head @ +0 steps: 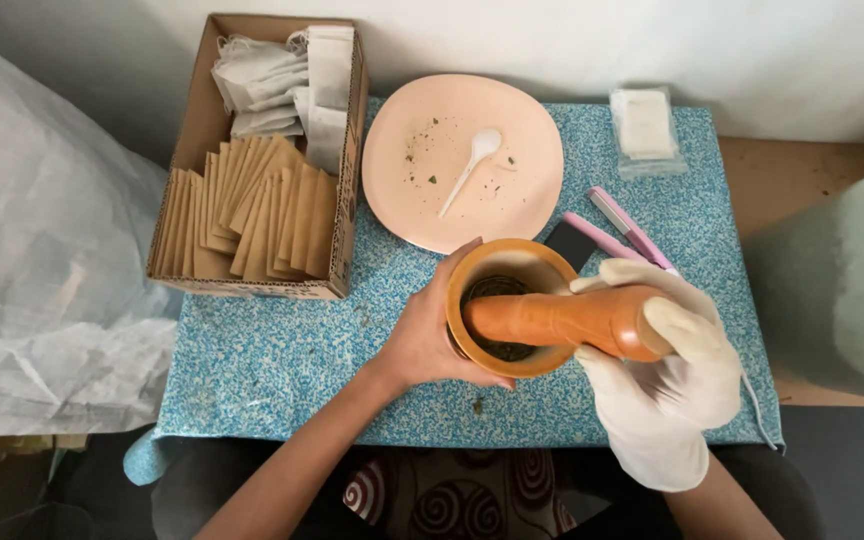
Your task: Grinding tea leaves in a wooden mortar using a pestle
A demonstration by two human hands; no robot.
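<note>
1. The wooden mortar (508, 306) stands on the counter (282, 360), near its front edge; everything below is placed from it.
2. The left hand (430, 335), bare, is wrapped around the mortar's left wall, fingers curled over the rim and thumb below, gripping it firmly.
3. The right hand (667, 375), in a white glove, lies just right of the mortar and is closed around the thick end of the wooden pestle (562, 318).
4. The pestle's long axis runs nearly level, left to right: its narrow end sits inside the mortar on dark crushed leaf, its broad end in the gloved hand.
5. Behind the mortar lies a peach plate (532, 150) with a white plastic spoon (470, 168).
6. Behind and to the left, a cardboard box (350, 200) holds brown and white sachets.
7. Just behind to the right lies a pink clamp-like tool (624, 228).
</note>
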